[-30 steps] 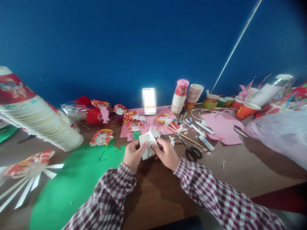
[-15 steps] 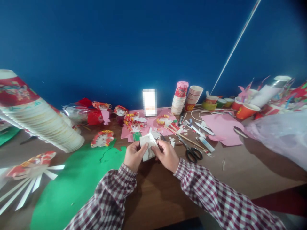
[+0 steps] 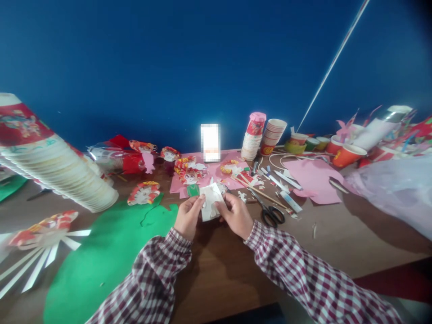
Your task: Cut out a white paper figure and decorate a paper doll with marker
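A small piece of white paper (image 3: 210, 198) is held up over the brown table between both hands. My left hand (image 3: 189, 216) pinches its left edge between thumb and fingers. On the right side, my right hand (image 3: 238, 216) grips it, thumb on the front and fingers partly hidden behind. The paper looks fairly flat, with a slight lean. Black-handled scissors (image 3: 272, 217) lie just right of my right hand. Beyond the paper, cut-out paper figures (image 3: 191, 176) rest on a pink sheet (image 3: 216, 170).
Leaning paper cups (image 3: 64, 164) are stacked at left, above a large green sheet (image 3: 111, 256). Two upright cup stacks (image 3: 254, 139) stand by the blue wall (image 3: 168, 67). A glue tube (image 3: 290, 201), pink paper (image 3: 313, 180) and a clear plastic bag (image 3: 398, 189) lie at right.
The white paper, creased and folded over at the top before, now appears flatter and more opened out. Both hands stay in nearly the same place, with the left thumb shifted toward the paper's edge.
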The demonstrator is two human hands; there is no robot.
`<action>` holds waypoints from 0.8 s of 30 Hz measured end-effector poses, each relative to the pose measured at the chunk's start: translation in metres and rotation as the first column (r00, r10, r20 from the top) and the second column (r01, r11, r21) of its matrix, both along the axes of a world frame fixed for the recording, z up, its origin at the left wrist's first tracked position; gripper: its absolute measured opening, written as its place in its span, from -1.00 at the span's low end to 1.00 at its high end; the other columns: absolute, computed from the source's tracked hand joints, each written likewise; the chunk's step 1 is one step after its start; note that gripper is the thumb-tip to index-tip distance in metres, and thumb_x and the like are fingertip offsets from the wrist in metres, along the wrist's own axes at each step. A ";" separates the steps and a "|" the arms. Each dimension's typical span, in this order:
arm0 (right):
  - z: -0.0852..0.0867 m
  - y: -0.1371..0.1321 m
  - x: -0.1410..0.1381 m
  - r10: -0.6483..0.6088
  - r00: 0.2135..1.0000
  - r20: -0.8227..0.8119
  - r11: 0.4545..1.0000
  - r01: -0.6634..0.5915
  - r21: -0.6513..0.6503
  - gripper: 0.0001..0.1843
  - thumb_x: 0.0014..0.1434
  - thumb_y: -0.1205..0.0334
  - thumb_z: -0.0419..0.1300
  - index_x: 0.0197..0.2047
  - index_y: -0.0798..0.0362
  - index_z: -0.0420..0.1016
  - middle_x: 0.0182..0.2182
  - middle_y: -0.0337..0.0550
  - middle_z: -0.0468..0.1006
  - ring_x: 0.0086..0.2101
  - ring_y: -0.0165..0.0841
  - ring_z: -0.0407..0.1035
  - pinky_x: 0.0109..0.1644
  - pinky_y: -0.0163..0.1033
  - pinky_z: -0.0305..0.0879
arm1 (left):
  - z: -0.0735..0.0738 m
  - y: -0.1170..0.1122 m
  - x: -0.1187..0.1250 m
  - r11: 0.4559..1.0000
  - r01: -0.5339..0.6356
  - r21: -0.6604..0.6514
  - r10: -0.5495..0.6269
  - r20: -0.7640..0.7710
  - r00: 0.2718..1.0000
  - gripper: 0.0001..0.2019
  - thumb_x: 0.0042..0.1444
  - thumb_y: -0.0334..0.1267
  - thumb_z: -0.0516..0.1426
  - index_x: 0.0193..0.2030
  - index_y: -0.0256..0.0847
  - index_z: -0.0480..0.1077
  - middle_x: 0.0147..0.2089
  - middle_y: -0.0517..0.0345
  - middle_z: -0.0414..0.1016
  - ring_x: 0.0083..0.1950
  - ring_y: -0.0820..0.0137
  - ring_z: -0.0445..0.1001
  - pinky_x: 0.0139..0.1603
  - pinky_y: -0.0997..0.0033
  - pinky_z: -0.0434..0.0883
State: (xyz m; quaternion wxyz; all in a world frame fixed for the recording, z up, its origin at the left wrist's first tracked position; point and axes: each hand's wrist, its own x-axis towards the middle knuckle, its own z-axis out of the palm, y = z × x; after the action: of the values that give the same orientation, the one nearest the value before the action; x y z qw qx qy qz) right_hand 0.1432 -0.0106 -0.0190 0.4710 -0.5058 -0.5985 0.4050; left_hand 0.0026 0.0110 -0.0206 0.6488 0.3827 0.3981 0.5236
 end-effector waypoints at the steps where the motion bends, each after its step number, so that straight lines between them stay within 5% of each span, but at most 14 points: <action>1: 0.001 0.000 0.000 -0.001 1.000 -0.009 1.000 0.001 -0.003 -0.78 0.16 0.10 0.10 -0.36 0.09 0.35 -0.53 -0.23 0.42 -0.63 -0.44 0.34 -0.63 -0.41 0.28 | 0.001 0.000 0.000 1.000 -0.015 -0.015 0.015 0.018 1.000 -0.71 -0.04 -0.07 0.19 -0.36 -0.31 0.44 -0.46 0.11 0.50 -0.48 0.41 0.43 -0.46 0.46 0.35; 5: 0.002 0.000 0.001 -0.009 1.000 0.003 1.000 0.009 0.005 -0.78 0.17 0.09 0.09 -0.35 0.09 0.35 -0.53 -0.24 0.42 -0.64 -0.45 0.34 -0.65 -0.41 0.26 | 0.002 0.000 0.001 0.998 -0.030 -0.056 0.033 0.060 0.998 -0.66 0.03 0.01 0.10 -0.38 -0.27 0.45 -0.48 0.10 0.50 -0.51 0.41 0.41 -0.51 0.46 0.32; 9: 0.002 0.000 0.001 -0.008 1.000 0.017 1.000 0.008 0.014 -0.78 0.18 0.10 0.07 -0.36 0.08 0.35 -0.54 -0.25 0.41 -0.63 -0.44 0.35 -0.64 -0.41 0.26 | 0.000 0.001 0.000 0.998 -0.051 -0.022 0.049 -0.051 0.997 -0.72 -0.03 -0.05 0.17 -0.50 -0.26 0.43 -0.60 0.22 0.41 -0.61 0.50 0.31 -0.58 0.52 0.27; 15: 0.004 -0.001 0.001 -0.014 0.999 0.032 1.000 0.013 0.016 -0.76 0.16 0.07 0.09 -0.40 0.08 0.33 -0.57 -0.28 0.37 -0.64 -0.43 0.35 -0.63 -0.40 0.29 | -0.006 0.002 -0.002 0.997 0.031 0.074 -0.019 -0.155 0.988 -0.75 -0.09 -0.13 0.24 -0.38 -0.31 0.49 -0.54 0.19 0.47 -0.50 0.46 0.39 -0.41 0.49 0.35; 24: 0.001 -0.001 0.000 -0.012 0.999 0.051 1.000 0.011 0.022 -0.81 0.18 0.15 0.06 -0.35 0.09 0.36 -0.54 -0.24 0.42 -0.61 -0.43 0.37 -0.62 -0.42 0.28 | -0.007 0.004 -0.004 0.997 0.011 0.075 0.003 -0.185 0.983 -0.73 -0.10 -0.13 0.24 -0.36 -0.32 0.50 -0.53 0.19 0.49 -0.50 0.47 0.39 -0.43 0.51 0.34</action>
State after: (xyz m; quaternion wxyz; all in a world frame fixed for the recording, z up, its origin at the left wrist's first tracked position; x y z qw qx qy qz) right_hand 0.1432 -0.0112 -0.0176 0.4633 -0.5142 -0.6121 0.3826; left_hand -0.0013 0.0146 -0.0275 0.5951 0.4547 0.4359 0.4991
